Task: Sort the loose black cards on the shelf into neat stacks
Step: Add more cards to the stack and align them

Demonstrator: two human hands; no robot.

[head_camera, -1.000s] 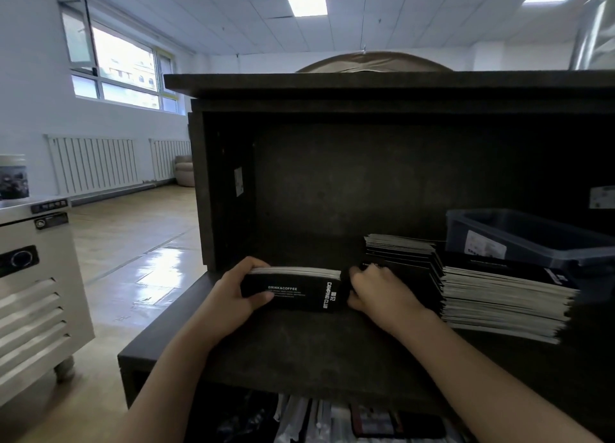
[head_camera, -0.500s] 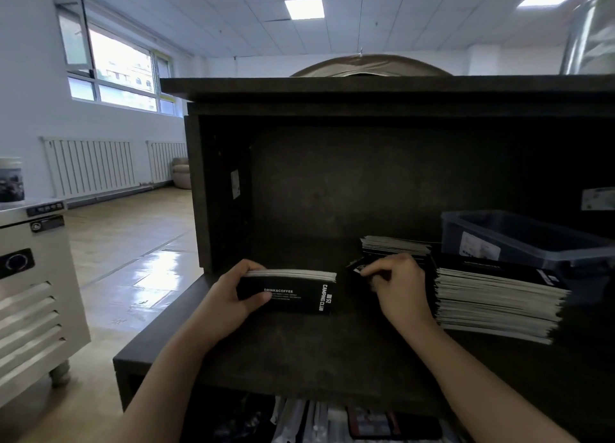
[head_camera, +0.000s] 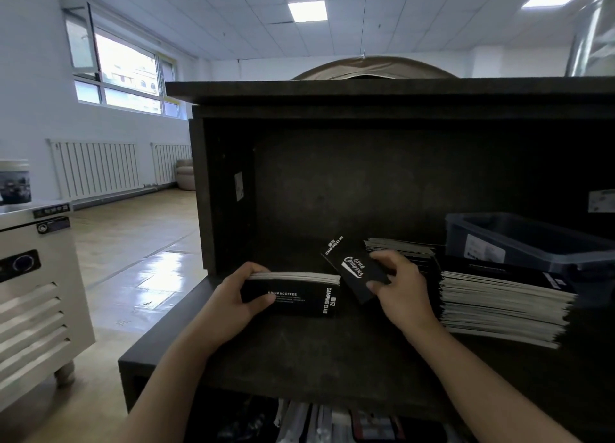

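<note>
My left hand [head_camera: 238,296] grips a squared-up stack of black cards [head_camera: 299,292] standing on its long edge on the dark shelf [head_camera: 299,359]; white print reads "CAMPING CLUB". My right hand [head_camera: 399,286] holds one black card [head_camera: 352,271] tilted in the air just right of that stack, its white lettering facing me. A tall flat pile of cards [head_camera: 502,306] lies at the right. A lower pile [head_camera: 399,247] sits behind my right hand, partly hidden by it.
A dark blue plastic bin [head_camera: 532,239] stands at the back right, behind the tall pile. The cabinet's left wall [head_camera: 206,192] and top board enclose the shelf. More items fill the compartment below [head_camera: 332,422]. A white appliance [head_camera: 33,292] stands on the floor at left.
My right hand reached back to the low pile, picked up one card and brought it forward, tilted, beside the held stack. My left hand has kept its stack in place.
</note>
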